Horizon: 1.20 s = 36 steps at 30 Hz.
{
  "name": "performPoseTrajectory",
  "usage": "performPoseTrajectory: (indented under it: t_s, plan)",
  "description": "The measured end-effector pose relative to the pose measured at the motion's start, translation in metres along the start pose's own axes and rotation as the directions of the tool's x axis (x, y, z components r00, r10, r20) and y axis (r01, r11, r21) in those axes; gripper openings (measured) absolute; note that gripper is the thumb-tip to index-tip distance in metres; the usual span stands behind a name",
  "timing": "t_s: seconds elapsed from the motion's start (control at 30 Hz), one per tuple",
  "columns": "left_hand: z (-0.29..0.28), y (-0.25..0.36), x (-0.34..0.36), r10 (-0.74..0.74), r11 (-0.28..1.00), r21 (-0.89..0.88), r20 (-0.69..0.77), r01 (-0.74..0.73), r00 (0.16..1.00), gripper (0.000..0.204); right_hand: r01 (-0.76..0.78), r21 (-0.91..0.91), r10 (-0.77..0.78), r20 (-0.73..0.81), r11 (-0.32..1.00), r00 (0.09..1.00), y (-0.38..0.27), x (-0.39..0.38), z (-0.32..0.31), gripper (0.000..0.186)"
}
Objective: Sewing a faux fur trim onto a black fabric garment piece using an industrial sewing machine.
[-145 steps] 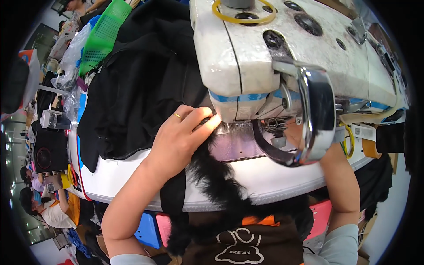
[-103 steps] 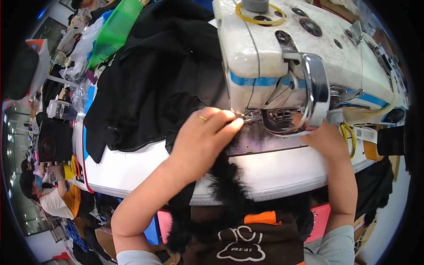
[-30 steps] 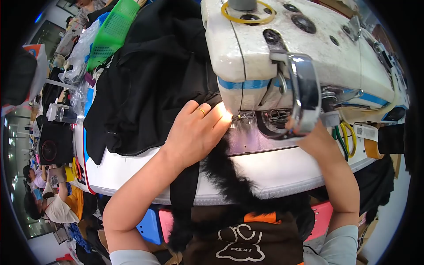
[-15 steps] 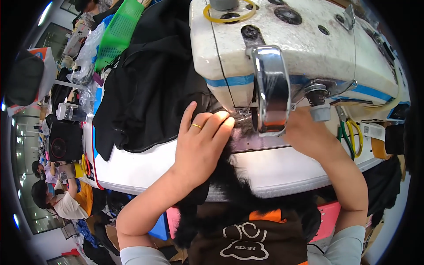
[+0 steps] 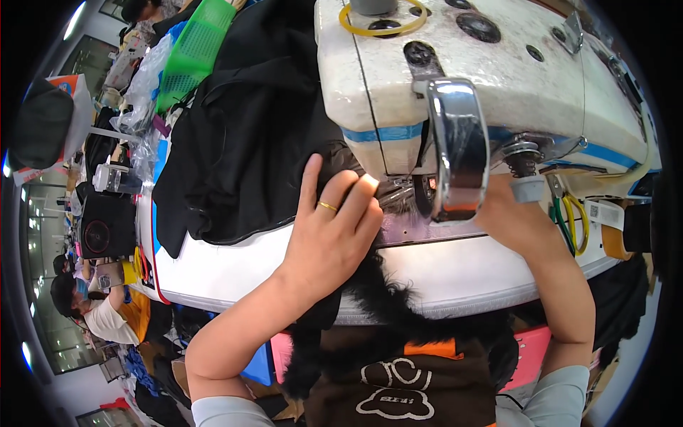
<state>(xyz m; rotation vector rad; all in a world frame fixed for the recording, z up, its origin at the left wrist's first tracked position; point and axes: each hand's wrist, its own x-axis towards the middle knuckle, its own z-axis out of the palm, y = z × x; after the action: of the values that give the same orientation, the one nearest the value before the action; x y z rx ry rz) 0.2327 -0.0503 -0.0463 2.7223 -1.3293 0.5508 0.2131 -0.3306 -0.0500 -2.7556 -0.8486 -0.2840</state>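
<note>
My left hand (image 5: 329,238), with a ring on one finger, is closed on the edge of a black garment (image 5: 245,121) just left of the needle area. Its little finger sticks out and the thumb is out of sight. The garment spreads across the table to the left and back. From under that hand a strip of black fur trim (image 5: 390,299) hangs over the table's front edge towards my lap. My right hand (image 5: 518,213) reaches behind the chrome lever (image 5: 459,149) of a white sewing machine (image 5: 384,92); its fingers are hidden there.
Scissors with yellow and green handles (image 5: 578,224) and a roll of brown tape (image 5: 614,240) lie at the right. A green plastic basket (image 5: 192,53) stands at the back left. Further left, a co-worker (image 5: 110,313) sits by another workplace.
The view has shifted a little, so the machine appears further right. My left hand's fingertips stay close beside the needle area, and both arms keep nearly the same pose.
</note>
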Motion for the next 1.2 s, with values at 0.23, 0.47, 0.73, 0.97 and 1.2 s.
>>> performPoseTrajectory:
  t_s: [0.23,0.47,0.73,0.97,1.2]
  plan:
    - [0.007,-0.010,-0.003,0.042,0.998,-0.038,0.017,-0.042,0.999,0.020,0.088,-0.037,-0.093,-0.140,0.995,0.986,-0.001,0.003,0.000,0.020]
    - [0.004,-0.011,-0.002,0.011,1.000,-0.024,0.109,-0.009,0.994,0.019,0.073,0.022,-0.069,-0.126,0.997,0.990,0.002,0.000,0.003,0.024]
    - [0.006,-0.012,-0.002,0.029,0.999,0.021,0.087,-0.031,0.996,0.017,0.131,-0.108,-0.134,-0.016,0.985,0.991,-0.003,0.006,-0.003,0.028]
    - [0.007,-0.021,0.003,0.061,0.998,0.013,0.065,-0.062,0.996,0.019,-0.029,0.050,0.020,0.183,0.998,0.983,-0.005,0.009,-0.004,0.033]
    - [0.005,-0.030,0.003,0.044,0.999,-0.007,0.064,-0.044,0.997,0.018,-0.079,0.276,0.085,-0.010,0.958,0.996,0.002,0.007,0.013,0.013]
